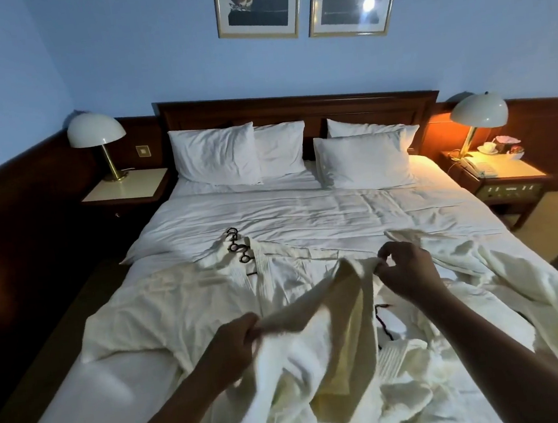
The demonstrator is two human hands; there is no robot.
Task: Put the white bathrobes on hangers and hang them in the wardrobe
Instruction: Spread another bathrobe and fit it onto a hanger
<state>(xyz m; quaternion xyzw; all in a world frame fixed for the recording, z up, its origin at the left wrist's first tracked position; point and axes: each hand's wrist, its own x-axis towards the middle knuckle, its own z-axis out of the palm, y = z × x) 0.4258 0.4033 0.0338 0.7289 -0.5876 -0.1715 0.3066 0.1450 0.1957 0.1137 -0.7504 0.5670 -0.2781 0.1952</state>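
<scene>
Bathrobes point(177, 301) lie on the bed point(305, 208) (pillows point(216, 156) behind).

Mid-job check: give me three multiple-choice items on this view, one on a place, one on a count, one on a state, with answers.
1. Where do the black hanger rings lie?
A. hung on a rail
B. on the flat bathrobe spread on the bed
C. on a door hook

2. How many pillows stand at the headboard?
A. two
B. three
C. four

3. What holds the lifted bathrobe?
A. both hands
B. one hand alone
C. neither hand

Answers:
1 B: the rings rest at the collar of the flat bathrobe, beyond the left hand.
2 C: two white pillows show on each side, one behind the other.
3 A: the left hand grips one edge and the right hand pinches another.
</scene>
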